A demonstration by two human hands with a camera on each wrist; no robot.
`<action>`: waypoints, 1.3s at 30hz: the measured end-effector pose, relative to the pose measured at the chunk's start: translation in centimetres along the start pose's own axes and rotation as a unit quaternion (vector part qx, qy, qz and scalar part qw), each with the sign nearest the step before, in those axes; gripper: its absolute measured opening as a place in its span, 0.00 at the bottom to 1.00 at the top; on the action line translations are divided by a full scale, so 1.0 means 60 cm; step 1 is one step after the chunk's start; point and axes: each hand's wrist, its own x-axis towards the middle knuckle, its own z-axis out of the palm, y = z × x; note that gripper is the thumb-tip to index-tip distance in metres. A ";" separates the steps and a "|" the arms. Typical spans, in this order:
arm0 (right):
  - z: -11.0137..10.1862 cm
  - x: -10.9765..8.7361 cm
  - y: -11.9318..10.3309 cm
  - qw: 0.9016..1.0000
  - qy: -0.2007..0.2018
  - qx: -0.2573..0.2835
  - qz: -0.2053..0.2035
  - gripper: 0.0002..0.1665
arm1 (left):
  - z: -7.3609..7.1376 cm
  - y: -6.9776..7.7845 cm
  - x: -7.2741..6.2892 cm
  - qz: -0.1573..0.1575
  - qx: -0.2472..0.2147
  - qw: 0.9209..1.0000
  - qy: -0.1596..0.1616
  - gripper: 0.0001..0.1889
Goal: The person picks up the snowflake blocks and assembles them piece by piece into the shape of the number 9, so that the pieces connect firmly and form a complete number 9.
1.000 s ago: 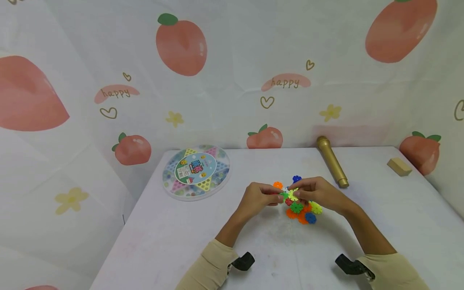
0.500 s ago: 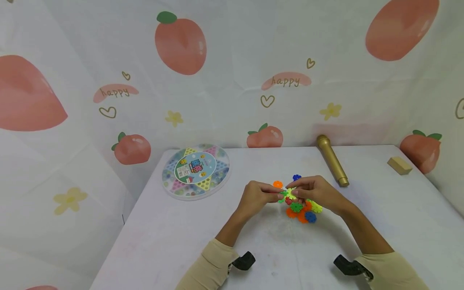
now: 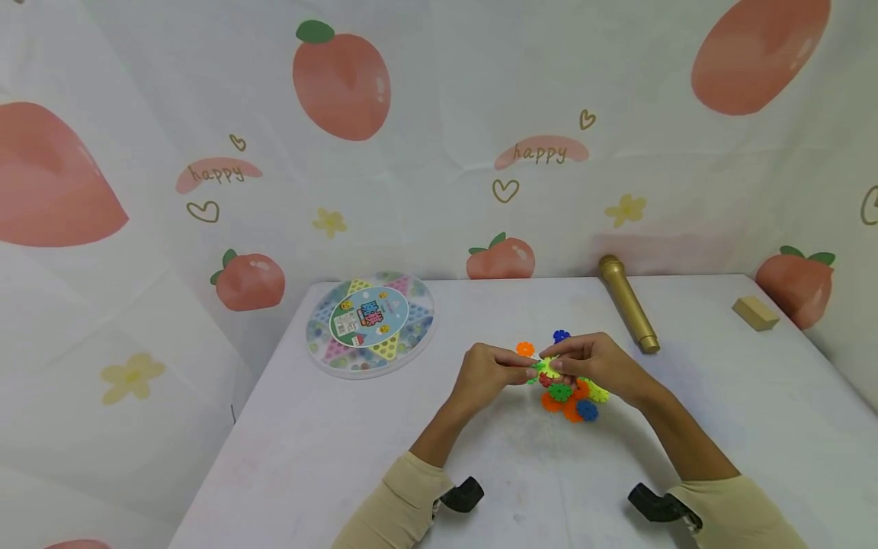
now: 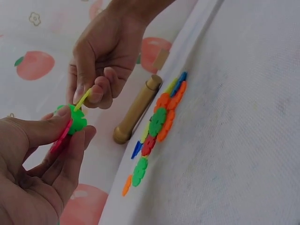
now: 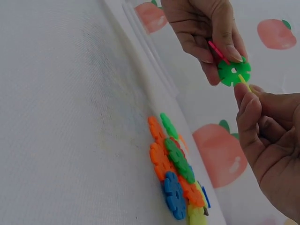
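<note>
Two tan sleeves reach in over a white table, a black wrist mount at the left cuff and another at the right. Ahead of them, a person's bare hands meet above the tabletop, about midway between its left and right edges. The left hand pinches a green notched disc between thumb and fingers, a pinkish-red disc set crosswise against it. The right hand pinches a yellow disc, its rim meeting the green one; whether it sits in a slot cannot be told.

Below, loose discs in orange, green, blue, red and yellow lie overlapping on the tabletop, with an orange disc and a blue disc toward the far edge. Farther back, a gold microphone points its round head to the far edge; a round game case lies by the far-left corner, a wooden block near the far-right one. Behind hangs a peach-print backdrop lettered "happy."
</note>
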 end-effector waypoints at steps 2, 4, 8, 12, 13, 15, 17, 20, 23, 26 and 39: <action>0.000 0.000 0.001 1.000 -0.001 0.001 -0.001 0.18 | 0.001 0.000 0.000 -0.002 -0.001 1.000 0.000 0.06; 0.000 0.000 0.003 1.000 0.001 0.001 -0.001 0.17 | 0.004 -0.001 0.001 -0.002 -0.004 1.000 0.000 0.06; 0.000 -0.001 0.006 1.000 0.000 0.002 0.006 0.16 | 0.011 -0.003 0.002 -0.003 -0.004 1.000 0.001 0.04; 0.001 -0.001 0.009 1.000 0.002 0.001 0.006 0.15 | 0.014 -0.003 0.002 -0.004 0.000 1.000 0.003 0.04; 0.001 -0.001 0.010 1.000 0.002 0.000 0.006 0.16 | 0.014 -0.002 0.002 -0.005 0.001 1.000 0.002 0.04; 0.001 -0.001 0.012 1.000 0.000 -0.003 0.005 0.16 | 0.013 -0.001 0.001 -0.008 0.007 1.000 -0.003 0.04; 0.000 -0.001 0.014 1.000 -0.004 -0.009 0.004 0.16 | 0.012 0.000 0.001 -0.013 0.013 1.000 -0.008 0.04; 0.000 0.000 0.016 1.000 -0.006 -0.020 0.006 0.16 | 0.010 0.000 0.002 -0.017 0.017 1.000 -0.012 0.04; 0.000 0.002 0.018 1.000 -0.005 -0.027 0.010 0.17 | 0.007 -0.001 0.003 -0.016 0.015 1.000 -0.008 0.04; 0.000 0.003 0.018 1.000 0.001 -0.025 0.015 0.19 | 0.005 -0.003 0.004 -0.010 0.011 1.000 0.004 0.06; 0.002 0.006 0.020 1.000 0.018 0.007 0.015 0.22 | 0.004 -0.008 0.001 -0.019 0.070 0.997 -0.026 0.19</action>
